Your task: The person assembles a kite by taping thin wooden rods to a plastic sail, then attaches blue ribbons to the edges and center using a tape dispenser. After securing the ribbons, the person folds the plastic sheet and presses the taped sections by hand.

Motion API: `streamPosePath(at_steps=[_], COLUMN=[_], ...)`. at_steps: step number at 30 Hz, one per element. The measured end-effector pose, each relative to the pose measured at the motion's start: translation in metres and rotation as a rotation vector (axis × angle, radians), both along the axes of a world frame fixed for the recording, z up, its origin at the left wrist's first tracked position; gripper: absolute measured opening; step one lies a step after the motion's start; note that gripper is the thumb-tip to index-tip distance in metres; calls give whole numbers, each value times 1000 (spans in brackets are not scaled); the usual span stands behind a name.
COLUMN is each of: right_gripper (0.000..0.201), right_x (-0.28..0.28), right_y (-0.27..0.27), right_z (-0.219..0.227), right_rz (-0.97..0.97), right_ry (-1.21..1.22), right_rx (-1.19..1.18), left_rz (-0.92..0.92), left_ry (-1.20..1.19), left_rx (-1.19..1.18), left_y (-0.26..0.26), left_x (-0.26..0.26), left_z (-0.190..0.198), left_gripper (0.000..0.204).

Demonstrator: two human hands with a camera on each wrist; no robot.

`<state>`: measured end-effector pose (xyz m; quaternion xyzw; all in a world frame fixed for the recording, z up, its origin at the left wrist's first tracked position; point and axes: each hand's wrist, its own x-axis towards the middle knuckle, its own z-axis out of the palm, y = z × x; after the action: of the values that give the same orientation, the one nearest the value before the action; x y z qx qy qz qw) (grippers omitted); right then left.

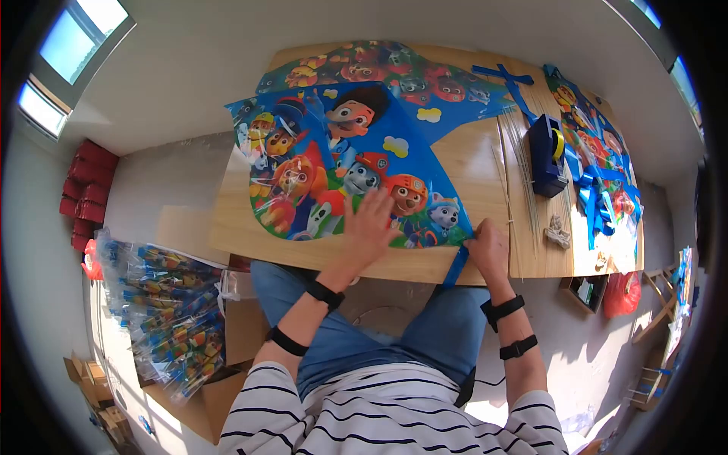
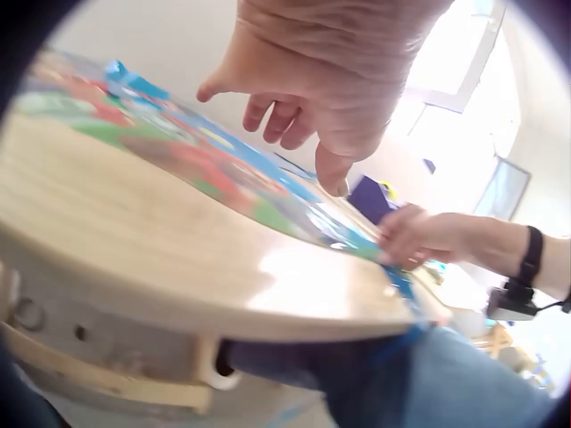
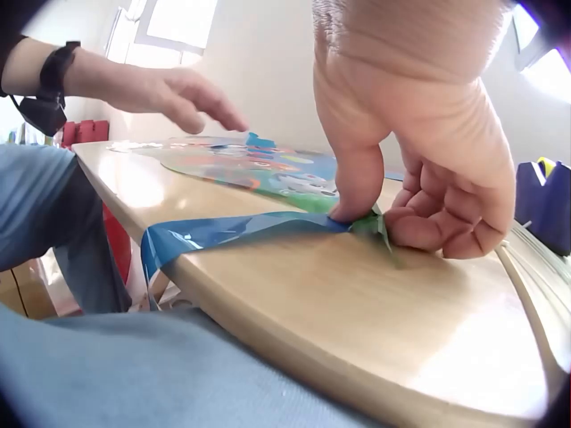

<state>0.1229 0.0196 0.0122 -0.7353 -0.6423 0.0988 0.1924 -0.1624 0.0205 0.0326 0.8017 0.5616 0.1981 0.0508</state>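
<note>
A kite [image 1: 406,155] of thin plastic, printed with cartoon dogs and a boy, lies on the wooden table [image 1: 474,163]. My left hand [image 1: 369,225] hovers over its lower edge with fingers extended; in the right wrist view this hand [image 3: 169,94] is raised above the sheet. At the kite's near right corner, my right hand [image 1: 491,249] pinches the green tip between thumb and curled fingers [image 3: 419,227]. From that corner a blue ribbon [image 3: 241,230] runs across the table and hangs over the front edge.
Another printed sheet [image 1: 447,87] lies behind the kite. To the right are thin rods [image 1: 527,197], a tape dispenser [image 1: 547,155], a bundle of string [image 1: 557,233] and blue ribbons [image 1: 595,197] on more printed sheets. Bagged printed pieces [image 1: 171,303] fill a box at the left.
</note>
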Motion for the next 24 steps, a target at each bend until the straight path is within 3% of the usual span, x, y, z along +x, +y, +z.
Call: streamPosePath(at_steps=[3,6,9,12,16,18,20,24], right_gripper=[15,4,9,11,11,9,7,3], right_x=[7,32,44,32,10,2,-2,-1], right_y=[6,37,74,105,135,148,162,184], right_z=[2,4,74,140,173,176,166,153], right_rz=[32,8,-34,-75,-10,25,65,198], right_ry=[71,14,-277,-535,-752,-859,-956,-1018], right_rx=[-83,17,168,250,468,555,639,748], left_rz=[310,454,318,86,-206,-289,-309,14], left_ry=[119,182,242,214,-95,-168,-159,-70], left_rx=[28,-135,-109,-153,-283,-255,-289,-157], left_y=[21,7,-16,-30,-17,-9,-7,-3], left_x=[-110,-163,-130,-48,59,87,87,4], left_z=[-19,-5,3,-1,-7,0,29,8], left_gripper=[73,77,81,86,83,79,71,76])
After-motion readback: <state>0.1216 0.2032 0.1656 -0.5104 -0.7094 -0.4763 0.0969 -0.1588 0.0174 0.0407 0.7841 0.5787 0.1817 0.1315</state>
